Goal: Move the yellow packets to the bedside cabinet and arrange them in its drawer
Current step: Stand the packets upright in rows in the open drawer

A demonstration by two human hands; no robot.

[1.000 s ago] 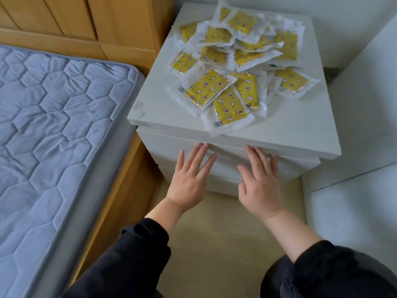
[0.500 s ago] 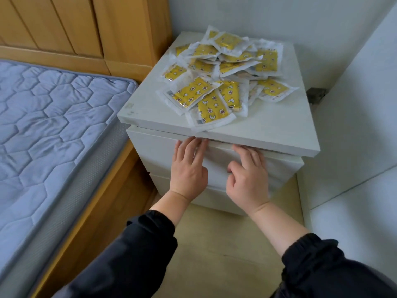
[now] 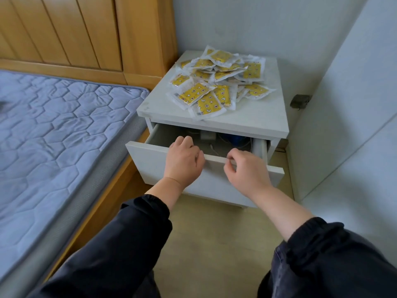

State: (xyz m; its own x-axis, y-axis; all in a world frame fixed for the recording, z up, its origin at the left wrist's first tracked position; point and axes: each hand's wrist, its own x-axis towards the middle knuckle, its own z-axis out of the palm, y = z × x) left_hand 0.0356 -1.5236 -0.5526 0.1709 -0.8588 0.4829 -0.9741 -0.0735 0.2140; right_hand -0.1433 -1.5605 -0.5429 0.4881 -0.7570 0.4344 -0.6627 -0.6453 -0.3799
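The white laminate bedside cabinet [image 3: 257, 117] had its front closed 0.5 s ago; now its upper white drawer [image 3: 150, 162] is pulled out toward the person, and its inside shows. Both hands lay with straighter fingers against the closed front then. Now the left hand [image 3: 182, 158] has its fingers curled over the top edge of the drawer front. The right hand [image 3: 247, 168] grips the same edge, fingers bent and thumb close below them. The pile on the surface has kept its place and shape.

The yellow packets [image 3: 214, 91] are flat clear-edged plastic sachets with yellow printed centres. They lie in a loose overlapping heap on the back and middle of the cabinet's top surface, and none is in the drawer.

Counted: 1 blue quilted mattress [image 3: 53, 125] beside the cabinet, 1 cabinet, 1 open drawer and 2 hands. At least 12 packets can be told apart, but overlap hides the exact number. In the drawer lie 1 small white block [image 3: 208, 135], 1 blue object [image 3: 236, 139] and some thin white cables [image 3: 214, 148], tangled beyond counting.
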